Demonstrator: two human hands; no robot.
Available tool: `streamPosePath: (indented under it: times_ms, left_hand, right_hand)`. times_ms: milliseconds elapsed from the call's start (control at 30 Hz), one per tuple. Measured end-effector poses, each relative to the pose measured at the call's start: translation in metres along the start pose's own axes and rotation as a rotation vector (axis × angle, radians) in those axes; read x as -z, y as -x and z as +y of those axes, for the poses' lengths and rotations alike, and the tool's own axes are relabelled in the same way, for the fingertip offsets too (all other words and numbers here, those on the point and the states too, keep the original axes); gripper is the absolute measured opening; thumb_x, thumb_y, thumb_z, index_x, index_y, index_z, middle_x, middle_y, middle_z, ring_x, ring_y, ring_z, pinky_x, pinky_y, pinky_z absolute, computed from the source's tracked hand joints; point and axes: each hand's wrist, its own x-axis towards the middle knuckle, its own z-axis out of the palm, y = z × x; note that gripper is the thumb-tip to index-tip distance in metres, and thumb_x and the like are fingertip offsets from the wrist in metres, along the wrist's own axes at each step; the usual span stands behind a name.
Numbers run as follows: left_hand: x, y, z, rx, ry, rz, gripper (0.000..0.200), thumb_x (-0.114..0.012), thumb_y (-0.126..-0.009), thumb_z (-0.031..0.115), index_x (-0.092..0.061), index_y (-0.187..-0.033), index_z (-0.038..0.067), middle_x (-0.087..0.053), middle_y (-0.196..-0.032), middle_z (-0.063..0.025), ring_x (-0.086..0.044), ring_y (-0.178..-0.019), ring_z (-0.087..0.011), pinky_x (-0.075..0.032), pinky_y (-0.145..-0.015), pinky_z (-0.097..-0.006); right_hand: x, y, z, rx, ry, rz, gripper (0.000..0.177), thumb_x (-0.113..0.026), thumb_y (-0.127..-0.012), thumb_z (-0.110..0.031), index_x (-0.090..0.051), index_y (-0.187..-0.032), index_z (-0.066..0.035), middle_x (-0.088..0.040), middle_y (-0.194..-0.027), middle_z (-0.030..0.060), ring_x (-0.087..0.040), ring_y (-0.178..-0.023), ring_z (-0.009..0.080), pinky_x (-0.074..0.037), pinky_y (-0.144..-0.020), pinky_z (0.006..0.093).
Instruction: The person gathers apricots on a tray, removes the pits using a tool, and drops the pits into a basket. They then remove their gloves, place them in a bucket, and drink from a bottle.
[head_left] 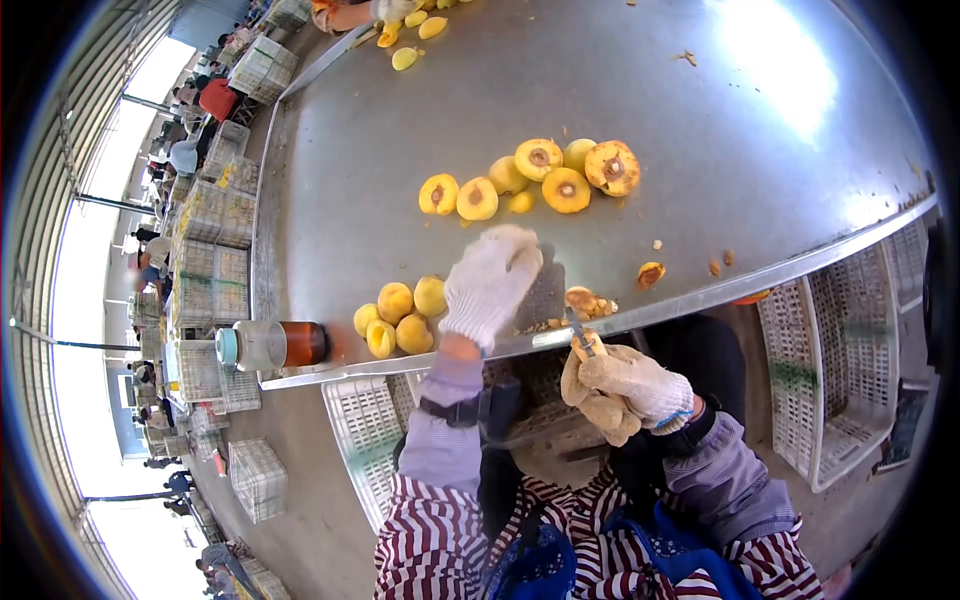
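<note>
My left hand (493,280), in a white knit glove, is over the metal table (360,230). Its fingers are loosely bent and apart, with no fruit visible in them. Just beyond it lie a halved peach (477,199) and several more yellow peach halves with their cut faces up. Left of its wrist sits a cluster of yellow peaches (395,300). My right hand (622,390), in a soiled glove, is closed around a small knife (582,338), its blade pointing up near the table edge. Beside the blade lie peach pits and scraps (588,302).
A bottle of reddish-brown drink (272,345) lies at the table's left corner. White plastic crates (845,370) stand below on the right, and another crate (365,435) on the left. Across the table, another person's gloved hand (392,9) is near more peach pieces. Stacked crates (212,285) line the background.
</note>
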Motion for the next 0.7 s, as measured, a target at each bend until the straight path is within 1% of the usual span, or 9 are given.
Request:
streamPosePath:
  times_ms: [33, 133, 167, 267, 333, 467, 567, 600, 700]
  left_hand:
    - [-0.008, -0.014, 0.004, -0.002, -0.109, 0.201, 0.036, -0.059, -0.086, 0.03, -0.062, -0.116, 0.011, -0.054, -0.134, -0.0112, -0.054, -0.119, -0.0307, -0.043, -0.1, -0.0387]
    - [-0.014, -0.033, 0.009, -0.12, -0.107, -0.019, 0.038, -0.059, -0.086, 0.029, -0.062, -0.12, 0.012, -0.054, -0.134, -0.0115, -0.053, -0.119, -0.0323, -0.042, -0.101, -0.0384]
    - [-0.002, -0.034, 0.014, -0.038, 0.156, -0.243, 0.043, -0.06, -0.088, 0.03, -0.057, -0.128, 0.014, -0.056, -0.131, -0.0115, -0.055, -0.118, -0.0281, -0.043, -0.101, -0.0351]
    - [0.02, -0.01, 0.046, 0.183, 0.993, -0.395, 0.041, -0.06, -0.092, 0.03, -0.056, -0.129, 0.012, -0.058, -0.127, -0.0109, -0.055, -0.117, -0.0189, -0.042, -0.099, -0.0306]
    - [0.02, 0.01, 0.062, 0.09, 0.933, -0.531, 0.04, -0.061, -0.093, 0.029, -0.057, -0.127, 0.01, -0.06, -0.122, -0.009, -0.055, -0.112, -0.015, -0.043, -0.097, -0.0293]
    - [0.022, 0.04, 0.068, 0.213, 0.627, -0.362, 0.036, -0.064, -0.091, 0.018, -0.058, -0.124, 0.003, -0.062, -0.12, -0.0052, -0.058, -0.102, -0.012, -0.048, -0.089, -0.0261]
    - [0.041, 0.035, 0.068, 0.325, 0.932, -0.35, 0.04, -0.066, -0.091, 0.019, -0.056, -0.128, 0.005, -0.063, -0.114, -0.0078, -0.06, -0.097, -0.0124, -0.049, -0.086, -0.0261]
    - [0.034, 0.031, 0.05, 0.181, 1.122, -0.112, 0.038, -0.064, -0.092, 0.015, -0.056, -0.128, 0.006, -0.061, -0.121, -0.0096, -0.059, -0.101, -0.0138, -0.049, -0.088, -0.0262]
    - [0.006, 0.001, 0.007, -0.144, 0.22, 0.114, 0.047, -0.067, -0.088, 0.023, -0.054, -0.131, 0.008, -0.06, -0.121, -0.0097, -0.06, -0.105, -0.0234, -0.05, -0.09, -0.0345]
  right_hand:
    - [0.0, -0.001, 0.0, -0.002, -0.002, 0.0, 0.031, -0.057, -0.094, -0.033, -0.06, -0.089, -0.002, -0.049, -0.057, 0.0014, -0.04, -0.038, 0.0084, -0.029, -0.033, 0.0225]
    - [0.002, 0.001, -0.002, 0.042, -0.022, 0.024, 0.031, -0.057, -0.095, -0.033, -0.06, -0.091, -0.002, -0.048, -0.057, 0.0012, -0.039, -0.038, 0.0084, -0.028, -0.034, 0.023]
    - [0.003, 0.001, -0.003, 0.061, -0.036, 0.028, 0.031, -0.056, -0.095, -0.033, -0.06, -0.091, -0.002, -0.048, -0.056, 0.001, -0.039, -0.039, 0.0085, -0.028, -0.034, 0.0233]
    - [0.01, 0.003, -0.005, 0.093, -0.124, -0.051, 0.042, -0.055, -0.095, -0.042, -0.058, -0.092, 0.0, -0.052, -0.056, 0.004, -0.045, -0.037, 0.0122, -0.036, -0.034, 0.0236]
    - [0.004, 0.004, -0.009, 0.079, -0.15, 0.111, 0.037, -0.056, -0.096, -0.039, -0.059, -0.092, -0.002, -0.051, -0.059, 0.0015, -0.043, -0.04, 0.0098, -0.033, -0.036, 0.0231]
    - [0.006, -0.016, 0.005, 0.231, 0.104, 0.421, 0.035, -0.06, -0.095, -0.039, -0.058, -0.097, -0.004, -0.056, -0.068, 0.0003, -0.047, -0.048, 0.0069, -0.037, -0.043, 0.0215]
    - [0.004, -0.017, 0.007, 0.338, 0.172, 0.552, 0.032, -0.067, -0.092, -0.032, -0.057, -0.102, -0.003, -0.058, -0.074, 0.0001, -0.05, -0.056, 0.0036, -0.041, -0.049, 0.0198]
    - [0.004, -0.016, 0.006, 0.344, 0.146, 0.558, 0.031, -0.068, -0.092, -0.029, -0.056, -0.102, -0.003, -0.058, -0.075, -0.0001, -0.05, -0.057, 0.0031, -0.041, -0.05, 0.0195]
    - [0.002, -0.015, 0.003, 0.478, 0.152, 0.65, 0.026, -0.067, -0.093, -0.023, -0.056, -0.104, -0.002, -0.057, -0.076, -0.001, -0.049, -0.059, 0.0029, -0.041, -0.052, 0.0192]
